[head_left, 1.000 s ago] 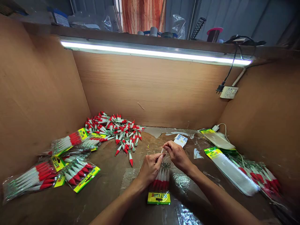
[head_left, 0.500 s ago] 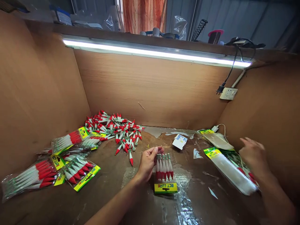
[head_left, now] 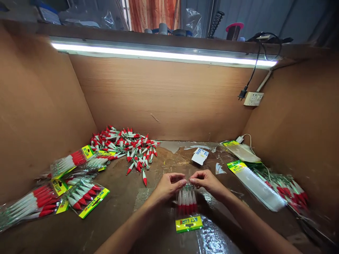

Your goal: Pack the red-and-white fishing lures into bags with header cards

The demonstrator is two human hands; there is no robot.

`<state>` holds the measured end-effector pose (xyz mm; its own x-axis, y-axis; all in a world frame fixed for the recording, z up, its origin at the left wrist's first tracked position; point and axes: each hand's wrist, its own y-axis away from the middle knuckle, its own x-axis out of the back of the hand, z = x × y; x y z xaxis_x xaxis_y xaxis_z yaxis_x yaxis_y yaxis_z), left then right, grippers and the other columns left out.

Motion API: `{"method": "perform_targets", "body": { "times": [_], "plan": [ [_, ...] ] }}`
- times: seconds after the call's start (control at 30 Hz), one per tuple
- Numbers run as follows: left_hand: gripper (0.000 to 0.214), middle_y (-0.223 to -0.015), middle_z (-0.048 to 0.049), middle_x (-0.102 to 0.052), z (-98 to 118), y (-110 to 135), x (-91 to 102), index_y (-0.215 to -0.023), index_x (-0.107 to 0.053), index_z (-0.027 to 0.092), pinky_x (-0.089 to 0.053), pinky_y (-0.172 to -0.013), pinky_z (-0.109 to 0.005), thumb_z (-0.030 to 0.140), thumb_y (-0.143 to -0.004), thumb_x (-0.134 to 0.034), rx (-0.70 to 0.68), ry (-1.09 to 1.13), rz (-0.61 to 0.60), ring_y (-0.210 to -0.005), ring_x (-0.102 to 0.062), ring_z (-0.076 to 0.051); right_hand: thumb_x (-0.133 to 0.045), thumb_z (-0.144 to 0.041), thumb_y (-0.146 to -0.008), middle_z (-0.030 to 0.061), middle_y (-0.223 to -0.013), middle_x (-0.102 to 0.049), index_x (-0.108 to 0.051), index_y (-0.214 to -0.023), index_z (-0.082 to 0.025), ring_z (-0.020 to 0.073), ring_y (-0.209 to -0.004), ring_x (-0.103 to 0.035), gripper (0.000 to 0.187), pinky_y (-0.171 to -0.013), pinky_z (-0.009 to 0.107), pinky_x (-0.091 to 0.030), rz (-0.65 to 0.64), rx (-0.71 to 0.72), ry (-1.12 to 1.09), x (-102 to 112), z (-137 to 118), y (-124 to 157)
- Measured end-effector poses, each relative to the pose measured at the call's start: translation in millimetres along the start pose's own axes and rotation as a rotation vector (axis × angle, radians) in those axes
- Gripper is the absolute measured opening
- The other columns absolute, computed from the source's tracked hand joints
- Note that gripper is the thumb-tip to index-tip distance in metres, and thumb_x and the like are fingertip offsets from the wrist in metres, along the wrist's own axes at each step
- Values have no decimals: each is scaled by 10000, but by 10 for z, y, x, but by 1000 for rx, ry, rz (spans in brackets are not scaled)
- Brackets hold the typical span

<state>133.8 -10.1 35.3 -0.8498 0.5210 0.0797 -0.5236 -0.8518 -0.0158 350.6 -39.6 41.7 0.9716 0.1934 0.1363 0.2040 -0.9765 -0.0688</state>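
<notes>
A small clear packet of red-and-white lures (head_left: 186, 204) with a yellow-green label lies on the brown table in front of me. My left hand (head_left: 169, 186) and my right hand (head_left: 205, 180) meet at the packet's far end, fingers pinched on its open edge. Both thumbs and forefingers press together there. A loose pile of red-and-white lures (head_left: 124, 146) lies behind and to the left of my hands.
Filled lure packets (head_left: 66, 187) lie stacked at the left. Empty clear bags with yellow-green headers (head_left: 254, 183) and more lures sit at the right. A white paper slip (head_left: 200, 155) lies beyond my hands. Brown board walls enclose the table; a wall socket (head_left: 253, 98) hangs at right.
My right hand has come back from the bags at the right to the packet's top edge. The packet now lies flatter on the table, held by both hands.
</notes>
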Motion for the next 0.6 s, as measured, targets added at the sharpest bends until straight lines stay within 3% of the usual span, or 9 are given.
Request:
{"method": "perform_targets", "body": {
  "times": [0.13, 0.27, 0.37, 0.5, 0.6],
  "plan": [
    [469, -752, -95, -753, -135, -60, 129, -887, -787, 91, -453, -560, -247, 546, -808, -707, -32, -112, -10, -615, -643, -178, -714, -464, -837, 15, -688, -665, -783, -831, -161, 139, -631, -552, 311, -609, 246, -421, 22, 117, 182, 1, 136, -7],
    [342, -880, -87, -771, -190, -88, 203, -860, -806, 155, -493, -757, -299, 473, -856, -678, -138, -242, -19, -794, -674, -213, -648, -366, -921, 38, -792, -704, -791, -934, -210, 156, -720, -609, 213, -679, 255, -448, 99, 325, 409, -27, 241, 6],
    [258, -943, -78, -775, -190, -76, 256, -836, -810, 210, -465, -916, -337, 418, -879, -665, -214, -336, -72, -925, -672, -228, -611, -337, -951, 41, -775, -705, -776, -935, -201, 155, -709, -621, 215, -668, 250, -449, 51, 399, 494, -12, 318, 9],
    [230, -1086, -84, -763, -214, -77, 274, -1002, -795, 250, -441, -1014, -382, 398, -877, -670, -243, -414, -127, -1079, -658, -253, -595, -300, -962, 44, -794, -693, -761, -911, -192, 161, -751, -635, 204, -691, 252, -457, -3, 442, 570, 21, 409, 16],
    [588, -1338, -95, -649, -233, -83, 243, -1275, -671, 263, -403, -1085, -424, 376, -719, -830, -224, -444, -188, -1247, -583, -299, -601, -268, -956, 42, -816, -676, -750, -898, -189, 164, -775, -632, 178, -704, 257, -462, -1, 434, 580, 19, 461, 29]
  ]
}}
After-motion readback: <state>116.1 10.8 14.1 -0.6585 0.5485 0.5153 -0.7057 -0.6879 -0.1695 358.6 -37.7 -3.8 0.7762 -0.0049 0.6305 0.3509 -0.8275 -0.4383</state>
